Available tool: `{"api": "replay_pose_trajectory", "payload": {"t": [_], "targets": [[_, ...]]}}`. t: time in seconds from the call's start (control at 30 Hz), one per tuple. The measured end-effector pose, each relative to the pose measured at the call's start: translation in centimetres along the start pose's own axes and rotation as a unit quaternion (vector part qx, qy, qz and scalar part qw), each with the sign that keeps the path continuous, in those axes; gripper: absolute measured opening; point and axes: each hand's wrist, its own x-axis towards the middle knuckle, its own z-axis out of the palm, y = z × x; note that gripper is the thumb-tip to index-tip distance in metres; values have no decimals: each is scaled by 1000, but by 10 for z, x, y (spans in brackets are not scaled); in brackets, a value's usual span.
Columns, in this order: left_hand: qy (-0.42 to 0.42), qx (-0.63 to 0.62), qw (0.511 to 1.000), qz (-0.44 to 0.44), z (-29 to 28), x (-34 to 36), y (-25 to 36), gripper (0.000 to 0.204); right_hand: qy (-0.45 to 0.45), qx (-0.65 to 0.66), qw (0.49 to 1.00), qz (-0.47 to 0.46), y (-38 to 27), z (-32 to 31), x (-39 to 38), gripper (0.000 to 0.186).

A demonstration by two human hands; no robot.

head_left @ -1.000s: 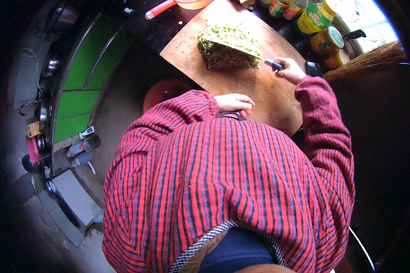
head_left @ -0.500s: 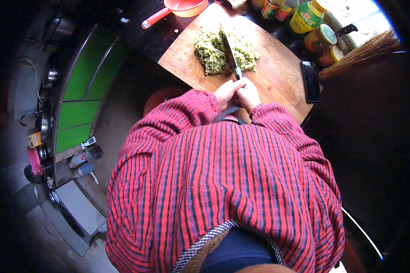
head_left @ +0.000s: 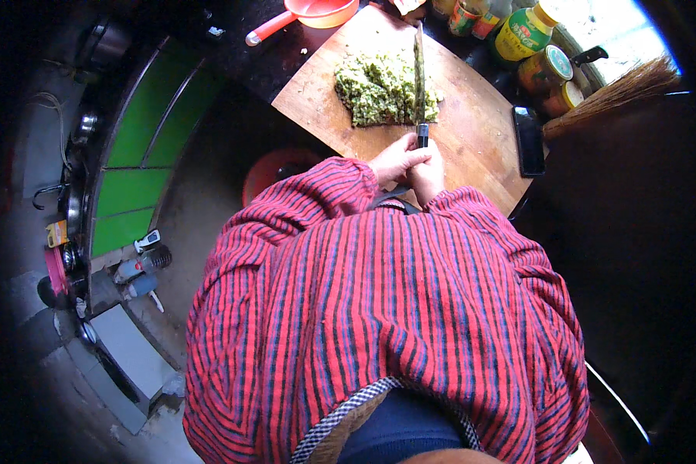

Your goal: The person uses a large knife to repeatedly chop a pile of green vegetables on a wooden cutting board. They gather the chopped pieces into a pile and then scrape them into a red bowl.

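A wide kitchen knife [head_left: 419, 77] points away from me, its blade upright over the right part of a heap of finely chopped green food [head_left: 375, 89]. The heap lies on a wooden cutting board [head_left: 472, 116]. My right hand [head_left: 428, 166] is closed round the knife's dark handle. Against it, my left hand [head_left: 398, 161] is closed too, its fingers wrapped at the handle and the right hand. Both hands are over the board's near edge. How the left fingers lie on the handle is partly hidden.
A red strainer-like bowl with a handle [head_left: 317, 11] stands behind the board. Jars [head_left: 526, 35] line the back right, beside a straw brush [head_left: 619, 97]. A black phone [head_left: 528, 139] lies at the board's right edge. Green cabinets [head_left: 135, 193] are at left.
The knife has swung to the right, from slanting across the middle of the heap to standing nearly straight over its right side. Both hands moved slightly right with it.
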Motion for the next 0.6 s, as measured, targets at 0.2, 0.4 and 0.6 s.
{"api": "replay_pose_trajectory", "payload": {"t": [0.2,0.4,0.6], "targets": [[-20,-12,999,22,-6,4,-11,42,11,44,997,59,-37,10,-11,26],[6,-98,995,-33,-12,1,-15,35,-44,22,993,110,-43,15,-11,23],[43,-33,999,-1,-12,-9,-6,46,-73,12,996,-48,-24,16,1,29]]}}
